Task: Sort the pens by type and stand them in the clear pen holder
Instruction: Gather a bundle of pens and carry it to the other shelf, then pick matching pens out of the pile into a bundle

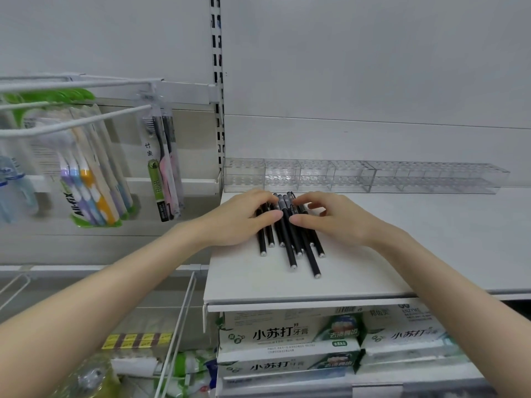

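While the pens (290, 242) lie piled on the shelf (388, 254), you're sorting; the clear holder (316, 175) behind is empty.
Your left hand (241, 218) rests open on them; your right hand (333, 218) curls over them, pinch unclear. Next: separate one type.

The left forearm (120, 285) and right forearm (448, 280), both bare, reach forward from the lower corners and converge toward the middle. The left hand (238, 218) lies palm down, its wrist nearly straight, with fingers lightly bent over the pens (290, 248) and the thumb stretched rightward. The right hand (333, 218) mirrors it (palm down too, wrist a little cocked). Its thumb reaches leftward so the two thumb tips nearly meet, its index fingertip rests on the pens, and the other fingers are loosely bent behind.
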The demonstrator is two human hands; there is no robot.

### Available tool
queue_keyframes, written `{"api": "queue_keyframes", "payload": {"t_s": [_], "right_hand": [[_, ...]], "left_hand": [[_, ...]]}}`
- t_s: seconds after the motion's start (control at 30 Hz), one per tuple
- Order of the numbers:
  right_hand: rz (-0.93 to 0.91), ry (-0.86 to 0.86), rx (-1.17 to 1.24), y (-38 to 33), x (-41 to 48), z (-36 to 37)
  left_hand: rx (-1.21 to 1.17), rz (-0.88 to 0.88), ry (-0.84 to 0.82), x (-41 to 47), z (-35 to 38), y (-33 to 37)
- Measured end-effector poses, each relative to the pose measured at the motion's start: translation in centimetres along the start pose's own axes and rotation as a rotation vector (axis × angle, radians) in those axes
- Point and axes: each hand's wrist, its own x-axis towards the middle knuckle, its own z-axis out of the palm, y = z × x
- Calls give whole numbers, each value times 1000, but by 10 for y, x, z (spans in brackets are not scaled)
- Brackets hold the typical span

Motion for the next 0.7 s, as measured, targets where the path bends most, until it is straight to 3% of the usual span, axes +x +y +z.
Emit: {"api": "queue_keyframes", "payload": {"t_s": [0.33,0.7], "right_hand": [[-17,206,-226,-4,-9,-50],[-3,503,-311,48,-107,-156]], "left_hand": [[279,143,76,29,-28,42],[359,249,346,60,-2,188]]}}
